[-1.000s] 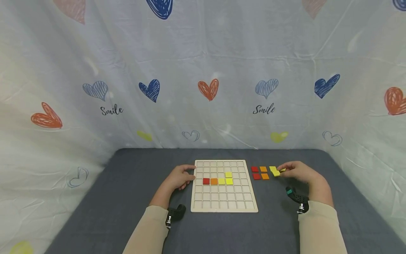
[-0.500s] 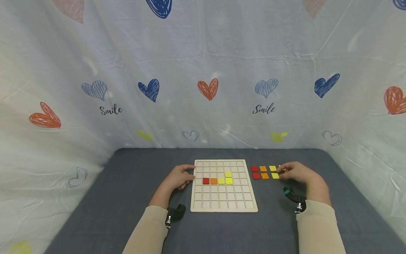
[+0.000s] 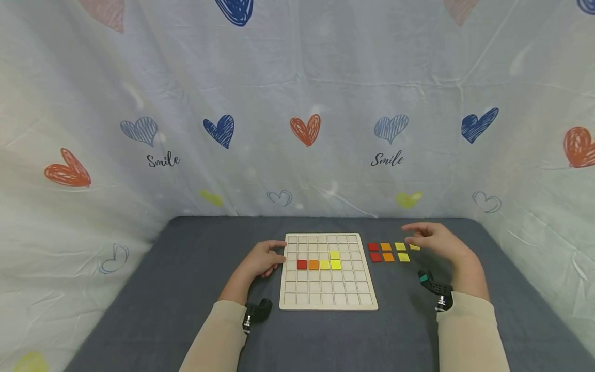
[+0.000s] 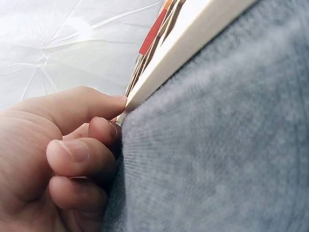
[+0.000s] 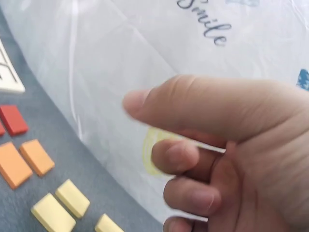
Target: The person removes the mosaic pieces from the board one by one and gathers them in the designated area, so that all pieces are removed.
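Note:
A pale wooden grid board [image 3: 329,304] lies flat on the dark cloth. On it, a red tile [image 3: 302,264], an orange tile [image 3: 313,264] and two yellow tiles form a row, with one more yellow tile [image 3: 334,255] above the row's right end. My left hand [image 3: 261,260] touches the board's left edge with index finger and thumb apart; its other fingers are bent. My right hand [image 3: 439,241] hovers over the loose yellow tiles [image 3: 403,257], index finger and thumb spread and nothing between them. In the right wrist view its remaining fingers [image 5: 193,195] curl loosely.
Right of the board, loose red tiles [image 3: 375,257], orange tiles [image 3: 388,257] and yellow tiles lie in short columns, one yellow partly behind the right hand. A white curtain [image 3: 260,170] with printed hearts surrounds the table [image 3: 297,341]. Both wrists carry black camera mounts [image 3: 258,311].
My right hand has let go of a yellow tile, now set below another in line with the columns, and has risen up and away. The left hand stays at the board's edge.

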